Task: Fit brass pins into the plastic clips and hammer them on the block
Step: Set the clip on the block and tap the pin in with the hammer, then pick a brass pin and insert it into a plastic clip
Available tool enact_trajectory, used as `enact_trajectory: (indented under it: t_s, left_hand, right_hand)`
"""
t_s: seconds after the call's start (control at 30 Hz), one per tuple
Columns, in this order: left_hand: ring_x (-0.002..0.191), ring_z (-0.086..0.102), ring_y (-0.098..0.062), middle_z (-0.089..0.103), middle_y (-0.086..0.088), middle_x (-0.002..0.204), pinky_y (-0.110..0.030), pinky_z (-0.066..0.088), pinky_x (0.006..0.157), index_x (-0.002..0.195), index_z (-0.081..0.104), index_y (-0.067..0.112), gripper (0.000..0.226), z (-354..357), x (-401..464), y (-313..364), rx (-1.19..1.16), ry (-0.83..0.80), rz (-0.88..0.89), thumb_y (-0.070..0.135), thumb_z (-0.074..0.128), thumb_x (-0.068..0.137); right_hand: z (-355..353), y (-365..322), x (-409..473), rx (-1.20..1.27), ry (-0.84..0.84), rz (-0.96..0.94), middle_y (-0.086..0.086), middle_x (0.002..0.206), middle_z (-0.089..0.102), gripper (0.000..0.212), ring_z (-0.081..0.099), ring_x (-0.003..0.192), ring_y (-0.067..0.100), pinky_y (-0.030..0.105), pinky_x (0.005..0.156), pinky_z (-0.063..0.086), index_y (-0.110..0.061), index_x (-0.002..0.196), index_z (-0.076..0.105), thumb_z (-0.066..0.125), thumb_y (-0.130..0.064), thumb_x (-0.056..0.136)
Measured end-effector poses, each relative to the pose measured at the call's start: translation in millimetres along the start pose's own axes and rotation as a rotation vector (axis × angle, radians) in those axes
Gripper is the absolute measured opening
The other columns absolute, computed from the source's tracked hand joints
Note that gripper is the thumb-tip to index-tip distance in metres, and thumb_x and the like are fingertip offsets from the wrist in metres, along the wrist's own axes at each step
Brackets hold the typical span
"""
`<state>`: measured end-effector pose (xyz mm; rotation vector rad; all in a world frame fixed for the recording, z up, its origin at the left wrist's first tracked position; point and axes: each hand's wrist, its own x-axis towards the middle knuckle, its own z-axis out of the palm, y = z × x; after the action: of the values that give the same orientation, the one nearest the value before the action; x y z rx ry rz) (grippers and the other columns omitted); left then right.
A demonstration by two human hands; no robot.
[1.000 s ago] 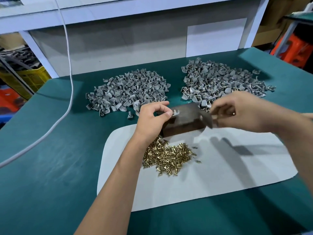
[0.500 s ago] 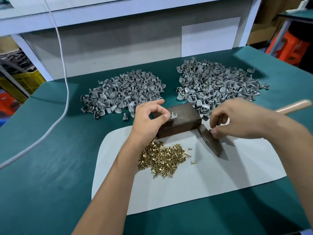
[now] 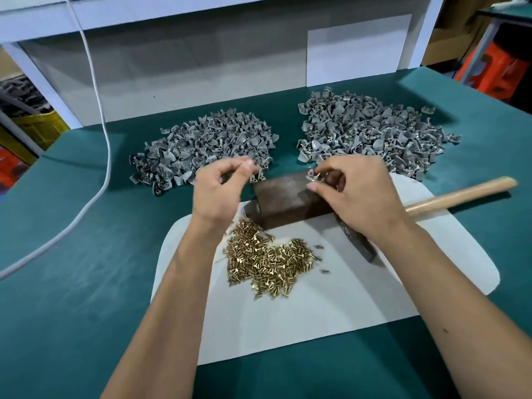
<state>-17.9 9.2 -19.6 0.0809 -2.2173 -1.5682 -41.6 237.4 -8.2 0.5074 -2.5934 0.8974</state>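
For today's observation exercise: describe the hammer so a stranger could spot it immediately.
Start at the white mat on the green table. Right of the dark block, the hammer lies flat, its head partly under the right hand. It alone has a long pale wooden handle.

Shiny brass pins [image 3: 267, 263], matt grey plastic clips [image 3: 201, 148], dull dark block [image 3: 290, 200], smooth pale wooden hammer handle [image 3: 460, 194].

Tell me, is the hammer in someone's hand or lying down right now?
Lying down. The hammer rests on the white mat, with neither hand gripping its wooden handle.
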Motion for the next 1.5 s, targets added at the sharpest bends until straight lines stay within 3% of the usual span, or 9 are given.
enact_trajectory:
  t_s: [0.13,0.27,0.4,0.53,0.73,0.9,1.3,1.4,1.5]
  left_hand:
    - [0.080,0.069,-0.011,0.074,0.012,0.082,-0.030,0.057,0.074,0.080,0.077,0.026,0.011,-35.6,13.4,-24.5,0.379,0.259,-0.114,0.031,0.073,0.090]
    - [0.077,0.066,-0.006,0.072,0.011,0.083,-0.023,0.053,0.071,0.084,0.077,0.023,0.011,-54.5,17.7,-40.2,0.454,0.208,-0.277,0.031,0.085,0.082]
    - [0.059,0.060,0.008,0.069,0.013,0.074,-0.003,0.040,0.052,0.072,0.075,0.021,0.016,-59.5,18.3,-45.0,0.462,0.156,-0.260,0.014,0.086,0.082]
    - [0.061,0.059,0.007,0.067,0.018,0.069,-0.001,0.038,0.049,0.066,0.074,0.023,0.022,-61.2,19.0,-46.6,0.476,0.164,-0.291,0.006,0.079,0.080]
    - [0.083,0.066,-0.012,0.071,0.008,0.079,-0.018,0.043,0.063,0.099,0.069,0.024,0.023,-60.4,20.7,-45.2,0.469,0.230,-0.310,0.031,0.082,0.082]
    - [0.092,0.072,-0.022,0.075,-0.006,0.089,-0.029,0.055,0.084,0.107,0.077,0.015,0.028,-64.1,17.6,-46.0,0.421,0.163,-0.290,0.018,0.085,0.081]
    - [0.089,0.070,-0.018,0.074,-0.005,0.094,-0.016,0.050,0.074,0.108,0.078,0.017,0.030,-62.5,22.6,-47.1,0.403,0.162,-0.315,0.000,0.076,0.083]
    - [0.076,0.063,-0.003,0.071,0.007,0.088,-0.010,0.051,0.072,0.110,0.077,0.017,0.026,-56.3,21.5,-38.4,0.313,0.233,-0.222,0.008,0.079,0.086]
    - [0.087,0.068,0.000,0.072,0.012,0.097,-0.022,0.058,0.089,0.112,0.075,0.017,0.028,-39.5,17.5,-18.5,0.019,0.272,-0.129,0.005,0.078,0.087]
  right_hand:
    - [-2.2,17.7,2.8,0.015,0.173,0.263,-0.009,0.083,0.070,0.038,0.066,0.074,0.012,0.038,0.086,0.060,-0.022,0.121,0.071,0.081,-0.020,0.085]
    - [-0.5,0.3,-4.1,0.021,0.220,0.133,-0.008,0.085,0.068,0.030,0.065,0.077,0.014,0.039,0.083,0.059,-0.021,0.115,0.070,0.078,-0.016,0.086]
    - [14.6,-48.5,-18.4,0.054,-0.006,-0.188,-0.004,0.097,0.070,0.020,0.065,0.087,0.017,0.041,0.083,0.059,-0.019,0.108,0.071,0.075,-0.020,0.089]
    - [41.4,-98.5,-26.6,-0.078,-0.347,-0.417,-0.004,0.095,0.065,0.011,0.064,0.091,0.025,0.042,0.078,0.054,-0.023,0.096,0.067,0.064,-0.033,0.094]
    - [82.9,-144.9,-27.5,-0.307,-0.476,-0.385,0.012,0.088,0.060,0.020,0.065,0.088,0.039,0.035,0.060,0.032,-0.020,0.080,0.045,0.062,-0.018,0.088]
    - [91.6,-154.7,-22.8,-0.320,-0.492,-0.262,0.003,0.066,0.028,0.024,0.065,0.087,0.038,0.033,0.061,0.031,-0.019,0.083,0.045,0.061,-0.001,0.084]
    - [86.6,-151.9,-18.9,-0.274,-0.555,-0.358,0.012,0.099,0.059,0.021,0.063,0.090,0.040,0.037,0.064,0.036,-0.010,0.099,0.060,0.055,0.003,0.083]
    - [69.5,-139.4,-14.6,-0.121,-0.454,-0.335,0.008,0.099,0.062,0.007,0.065,0.090,0.033,0.041,0.073,0.051,-0.014,0.096,0.061,0.061,-0.009,0.092]
    - [40.1,-112.6,-5.1,0.102,-0.270,-0.234,-0.001,0.090,0.068,0.003,0.068,0.077,0.017,0.040,0.075,0.059,-0.019,0.095,0.064,0.066,-0.018,0.096]
